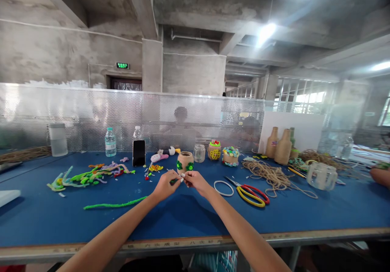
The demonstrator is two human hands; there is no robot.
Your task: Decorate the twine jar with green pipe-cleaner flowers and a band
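Observation:
My left hand and my right hand meet fingertip to fingertip over the table, both closed in a pinch. Between them is something small; a trace of dark green shows by the left fingers, but its kind is hidden. Just behind the hands stands a twine-wrapped jar with green fuzzy decorations on its side. A bright green pipe cleaner lies left of my left forearm. To the right of my right hand lie a white ring and scissors with red and yellow handles.
A pile of coloured pipe cleaners lies left. Behind are a phone, a water bottle, a glass jar and two decorated jars. Rightward are loose twine, another glass jar and wrapped bottles. A person's arm shows far right.

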